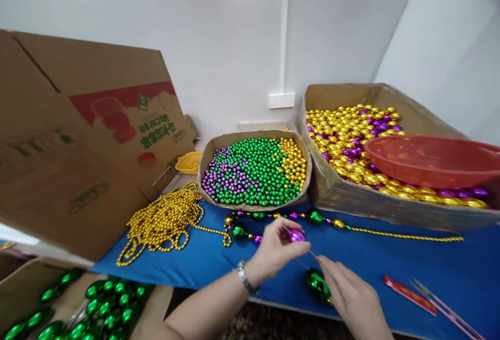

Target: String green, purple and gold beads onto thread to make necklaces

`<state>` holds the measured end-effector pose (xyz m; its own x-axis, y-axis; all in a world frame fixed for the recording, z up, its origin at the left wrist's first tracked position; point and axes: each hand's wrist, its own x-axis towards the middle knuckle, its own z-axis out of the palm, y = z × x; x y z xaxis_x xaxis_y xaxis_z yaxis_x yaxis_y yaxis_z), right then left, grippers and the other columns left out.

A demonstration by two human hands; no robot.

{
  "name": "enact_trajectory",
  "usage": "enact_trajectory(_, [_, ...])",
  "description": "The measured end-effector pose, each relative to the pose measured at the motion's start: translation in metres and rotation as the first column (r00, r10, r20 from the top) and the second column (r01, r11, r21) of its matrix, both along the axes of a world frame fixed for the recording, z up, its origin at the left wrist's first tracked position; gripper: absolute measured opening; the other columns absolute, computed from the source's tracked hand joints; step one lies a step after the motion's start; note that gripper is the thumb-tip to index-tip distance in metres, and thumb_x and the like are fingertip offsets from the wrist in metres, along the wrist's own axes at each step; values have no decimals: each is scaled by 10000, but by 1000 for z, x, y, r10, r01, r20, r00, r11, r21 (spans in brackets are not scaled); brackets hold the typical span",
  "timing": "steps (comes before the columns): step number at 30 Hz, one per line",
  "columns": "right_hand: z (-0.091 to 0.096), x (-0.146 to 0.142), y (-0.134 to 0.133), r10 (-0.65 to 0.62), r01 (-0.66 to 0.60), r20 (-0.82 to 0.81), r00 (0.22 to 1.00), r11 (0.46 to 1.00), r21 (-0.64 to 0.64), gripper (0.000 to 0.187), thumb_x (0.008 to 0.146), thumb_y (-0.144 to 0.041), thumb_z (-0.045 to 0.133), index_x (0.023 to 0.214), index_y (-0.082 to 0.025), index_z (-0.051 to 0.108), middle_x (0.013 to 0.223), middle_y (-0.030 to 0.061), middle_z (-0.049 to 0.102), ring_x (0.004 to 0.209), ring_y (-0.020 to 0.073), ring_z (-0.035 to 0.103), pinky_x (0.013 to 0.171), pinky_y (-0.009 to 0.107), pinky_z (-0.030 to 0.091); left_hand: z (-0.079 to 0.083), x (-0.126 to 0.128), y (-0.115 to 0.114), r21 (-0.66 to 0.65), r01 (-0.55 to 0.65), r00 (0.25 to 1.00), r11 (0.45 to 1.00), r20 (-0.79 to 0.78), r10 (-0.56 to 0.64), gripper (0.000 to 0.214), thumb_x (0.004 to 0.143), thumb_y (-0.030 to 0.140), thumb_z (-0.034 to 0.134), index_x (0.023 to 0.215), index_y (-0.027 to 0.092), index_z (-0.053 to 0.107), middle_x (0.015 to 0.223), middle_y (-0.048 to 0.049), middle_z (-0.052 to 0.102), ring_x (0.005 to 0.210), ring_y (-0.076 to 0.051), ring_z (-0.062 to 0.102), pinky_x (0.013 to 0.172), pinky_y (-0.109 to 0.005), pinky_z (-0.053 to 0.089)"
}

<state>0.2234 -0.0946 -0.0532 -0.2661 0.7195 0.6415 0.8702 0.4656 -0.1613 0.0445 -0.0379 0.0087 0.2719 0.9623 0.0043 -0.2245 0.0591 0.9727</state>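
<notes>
My left hand [275, 250] pinches a large shiny purple bead [296, 235] above the blue table cover [390, 262]. My right hand [349, 293] is closed on a thin needle or wire [312, 253] that points at the bead. A large green bead [317, 283] lies under my right hand, partly hidden. Just beyond my hands lies a strung row of green, purple and gold large beads [281, 218], continuing right as a thin gold bead strand [406, 236].
A pile of gold bead strands [164, 220] lies at left. A cardboard tray [219, 145] holds small green, purple and gold beads. A bigger box [351, 199] holds large gold and purple beads and a red basin [429, 160]. Green beads [105, 303] fill a box at lower left.
</notes>
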Motion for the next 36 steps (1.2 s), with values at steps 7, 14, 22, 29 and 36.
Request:
enact_trajectory(7, [-12, 11, -8, 16, -17, 20, 1000, 998, 66, 380, 962, -326, 325, 992, -172, 671, 801, 71, 721, 703, 207, 691, 638, 297, 542, -32, 24, -39, -34, 73, 995, 997, 63, -71, 557, 690, 353, 737, 1180, 163, 552, 1057, -103, 627, 858, -172, 599, 704, -256, 486])
enact_trajectory(14, [-18, 12, -11, 41, -41, 1, 999, 997, 61, 358, 949, -347, 353, 992, -195, 675, 793, 70, 715, 697, 210, 687, 643, 304, 543, -32, 18, -47, 80, 60, 992, 995, -115, -51, 533, 746, 235, 666, 1257, 172, 526, 1174, -118, 608, 1001, -227, 589, 813, -312, 499])
enact_trajectory(22, [-14, 8, -16, 93, -93, -82, 992, 996, 0, 330, 948, -301, 364, 1000, -202, 675, 770, 67, 707, 678, 192, 679, 624, 285, 546, -40, 11, -54, 229, 82, 981, 970, -189, -38, 579, 763, 194, 635, 1317, 213, 467, 1237, -105, 558, 1019, -218, 576, 808, -310, 520])
enact_trajectory(29, [-14, 11, -17, 106, -108, -123, 987, 994, -7, 300, 940, -270, 387, 1029, -195, 663, 786, 61, 708, 673, 179, 679, 640, 283, 546, -50, 10, -56, 268, 82, 976, 960, -217, -22, 595, 775, 179, 603, 1337, 198, 409, 1255, -115, 538, 1031, -219, 576, 801, -326, 532])
enact_trajectory(36, [7, 9, -18, 85, -111, -275, 958, 991, -79, 242, 928, -271, 414, 948, -196, 643, 828, 61, 703, 691, 160, 676, 651, 229, 530, -67, 4, -50, 541, 297, 842, 787, -536, 51, 627, 800, 282, 579, 1367, 192, 328, 1264, -136, 512, 1122, -260, 500, 934, -420, 455])
